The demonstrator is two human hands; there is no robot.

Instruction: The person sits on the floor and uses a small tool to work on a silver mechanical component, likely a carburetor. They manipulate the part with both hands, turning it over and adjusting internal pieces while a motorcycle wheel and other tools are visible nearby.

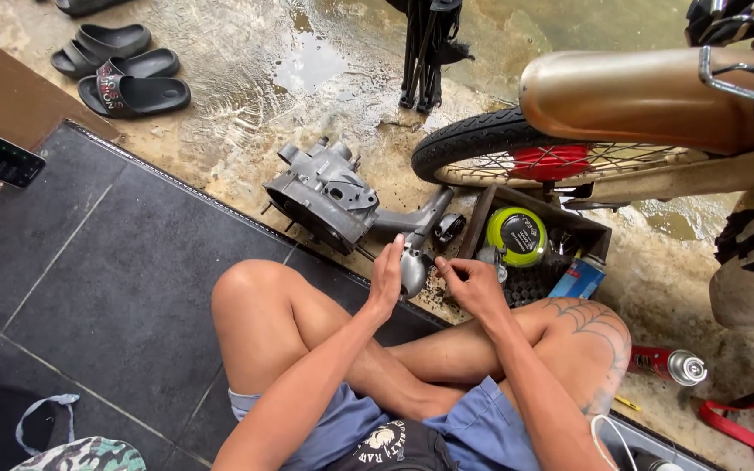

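A wooden box [482, 218] with a green tin [517, 235] and a blue carton [576, 279] sits on the wet floor [246, 78] under a motorbike wheel [482, 144]; sandals [124, 74] lie by the mat's [89, 288] far edge; a spray can [669, 365] lies beside the knee; the grey engine casing [325, 196] rests at the mat's edge, its arm reaching toward the hands; the left hand [386, 279] is open and flat against it; the right hand [473, 286] pinches something too small to tell.

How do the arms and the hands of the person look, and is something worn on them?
Both arms are bare up to the edge of the picture: no sleeves, no gloves, no watch or bracelet in view. The left hand and the right hand show no rings that I can make out. The forearms are slim, with no markings on them; the line tattoo sits on the knee, not on an arm.
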